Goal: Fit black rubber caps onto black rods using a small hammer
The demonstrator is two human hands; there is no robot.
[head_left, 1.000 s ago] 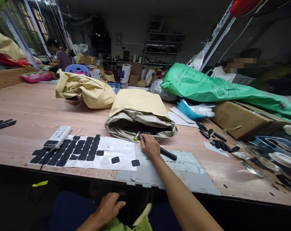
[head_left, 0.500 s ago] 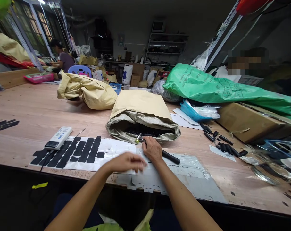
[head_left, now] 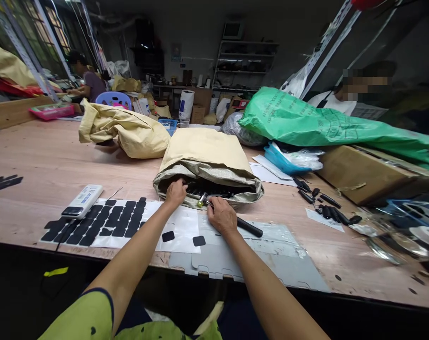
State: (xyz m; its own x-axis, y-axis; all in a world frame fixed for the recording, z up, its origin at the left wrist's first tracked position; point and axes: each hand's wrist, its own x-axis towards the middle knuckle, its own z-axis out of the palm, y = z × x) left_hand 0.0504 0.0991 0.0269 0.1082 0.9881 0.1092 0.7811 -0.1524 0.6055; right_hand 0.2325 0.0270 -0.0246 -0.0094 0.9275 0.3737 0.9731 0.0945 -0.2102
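Observation:
My right hand (head_left: 222, 215) is closed around a hammer (head_left: 249, 227) with a black handle. The hammer's metal head with a yellowish face (head_left: 202, 200) lies at the lip of an open sack (head_left: 207, 146). My left hand (head_left: 176, 192) reaches into the left side of the sack's mouth, its fingers curled and partly hidden. Dark pieces (head_left: 218, 190) inside the sack are too dim to name. Two black rounded patches, one on the left (head_left: 168, 236) and one on the right (head_left: 199, 241), lie apart on a white sheet (head_left: 182, 217).
Rows of black patches (head_left: 104, 219) lie at left beside a white scale-like device (head_left: 82, 202). A grey mat (head_left: 264, 255) covers the bench front. Black handle-like parts (head_left: 330, 212), a cardboard box (head_left: 363, 174) and a green sack (head_left: 306, 120) stand right. Two people sit farther off.
My left hand has moved from above the white sheet forward into the sack's mouth. Two black patches now show where it was. My right hand keeps its grip on the hammer.

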